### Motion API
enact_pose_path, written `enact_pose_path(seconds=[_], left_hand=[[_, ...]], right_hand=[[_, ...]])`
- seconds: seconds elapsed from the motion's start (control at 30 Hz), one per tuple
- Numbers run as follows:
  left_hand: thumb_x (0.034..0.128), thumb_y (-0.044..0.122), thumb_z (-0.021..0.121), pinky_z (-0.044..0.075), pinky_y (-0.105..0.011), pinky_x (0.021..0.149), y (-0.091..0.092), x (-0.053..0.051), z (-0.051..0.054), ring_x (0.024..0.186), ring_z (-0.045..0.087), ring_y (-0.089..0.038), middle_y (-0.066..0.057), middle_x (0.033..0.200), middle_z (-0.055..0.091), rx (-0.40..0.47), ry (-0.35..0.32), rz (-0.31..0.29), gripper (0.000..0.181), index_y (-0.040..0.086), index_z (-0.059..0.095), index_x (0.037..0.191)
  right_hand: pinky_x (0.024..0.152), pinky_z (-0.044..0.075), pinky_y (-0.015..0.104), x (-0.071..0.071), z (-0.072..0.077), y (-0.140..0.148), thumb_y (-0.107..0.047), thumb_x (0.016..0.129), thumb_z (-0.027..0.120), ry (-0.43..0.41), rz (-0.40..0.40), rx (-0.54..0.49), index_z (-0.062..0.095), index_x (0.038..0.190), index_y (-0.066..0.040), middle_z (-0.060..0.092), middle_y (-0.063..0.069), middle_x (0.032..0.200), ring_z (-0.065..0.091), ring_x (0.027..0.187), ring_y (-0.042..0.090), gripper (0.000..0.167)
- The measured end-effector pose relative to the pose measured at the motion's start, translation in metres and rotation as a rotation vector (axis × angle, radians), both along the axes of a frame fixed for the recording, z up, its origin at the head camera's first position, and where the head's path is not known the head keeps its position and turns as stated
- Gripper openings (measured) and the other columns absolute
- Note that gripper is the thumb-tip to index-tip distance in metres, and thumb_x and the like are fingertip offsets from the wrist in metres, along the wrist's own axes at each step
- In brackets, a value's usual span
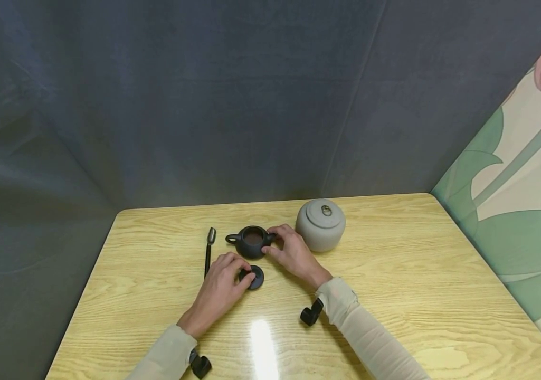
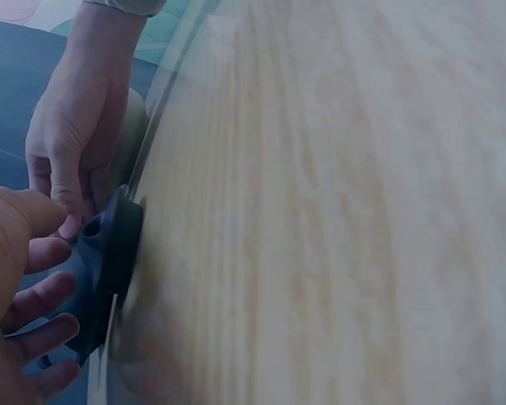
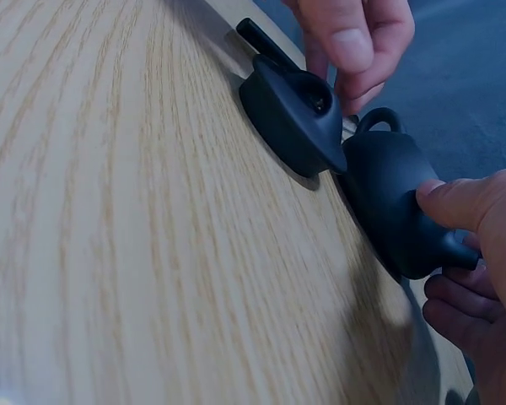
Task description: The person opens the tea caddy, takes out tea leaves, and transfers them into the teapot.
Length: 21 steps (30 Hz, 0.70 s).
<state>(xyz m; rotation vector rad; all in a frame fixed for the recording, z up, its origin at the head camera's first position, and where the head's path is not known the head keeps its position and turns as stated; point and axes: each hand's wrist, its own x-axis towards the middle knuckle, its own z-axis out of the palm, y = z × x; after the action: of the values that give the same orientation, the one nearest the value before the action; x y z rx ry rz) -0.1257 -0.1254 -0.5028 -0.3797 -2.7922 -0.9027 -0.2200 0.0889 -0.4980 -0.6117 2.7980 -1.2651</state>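
Observation:
A small dark teapot [image 1: 251, 250] stands uncovered on the table, its loop handle to the left. My right hand [image 1: 296, 257] grips it at the spout side; in the right wrist view the thumb of that hand [image 3: 493, 253] lies on the teapot body [image 3: 392, 198], with fingers behind the spout. Just in front of the teapot, its round dark lid [image 1: 258, 279] rests on the wood. My left hand [image 1: 220, 282] hovers at the lid, fingers loosely bent around its knob; in the left wrist view they stand apart beside the lid [image 2: 122, 245]. Whether a fingertip touches it is unclear.
A grey round jar [image 1: 320, 226] with a ring on its lid stands right of the teapot, close to my right hand. Left of the teapot lies a thin black tool [image 1: 208, 258] with a metal scoop end. A dark curtain [image 1: 251, 105] hangs behind the table [image 1: 403, 248].

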Motion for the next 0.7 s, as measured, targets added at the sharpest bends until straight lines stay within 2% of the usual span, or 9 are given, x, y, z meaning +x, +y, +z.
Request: enact_pose_path(seconds=[0.2,0.53,0.7], left_hand=[[0.1,0.035,0.077,0.049,-0.042,0.091,-0.002,0.0,0.009,0.108,0.061,-0.019,0.005,0.109,0.067,0.013,0.015,0.002,0.014,0.022,0.075,0.105],[0.0991,0.032,0.078,0.053,-0.047,0.098,-0.006,-0.002,0.02,0.118,0.063,-0.023,0.002,0.117,0.069,0.013,0.041,0.01,0.023,0.015,0.075,0.114],[0.1002,0.03,0.077,0.053,-0.048,0.103,-0.007,-0.005,0.026,0.122,0.064,-0.025,0.0,0.121,0.07,0.02,0.066,-0.015,0.026,0.014,0.073,0.119]], right_hand=[[0.102,0.057,0.046,0.002,0.003,0.003,-0.025,0.096,0.083,-0.01,0.004,-0.023,0.064,0.142,-0.007,0.067,0.01,0.132,0.07,0.116,0.028,0.053],[0.108,0.057,0.047,0.008,0.011,0.009,-0.023,0.097,0.081,-0.025,0.018,-0.044,0.059,0.147,-0.005,0.065,0.013,0.138,0.068,0.125,0.032,0.058],[0.11,0.056,0.047,0.013,0.017,0.013,-0.02,0.098,0.08,-0.006,0.043,-0.043,0.057,0.149,-0.003,0.062,0.015,0.143,0.066,0.131,0.034,0.059]])
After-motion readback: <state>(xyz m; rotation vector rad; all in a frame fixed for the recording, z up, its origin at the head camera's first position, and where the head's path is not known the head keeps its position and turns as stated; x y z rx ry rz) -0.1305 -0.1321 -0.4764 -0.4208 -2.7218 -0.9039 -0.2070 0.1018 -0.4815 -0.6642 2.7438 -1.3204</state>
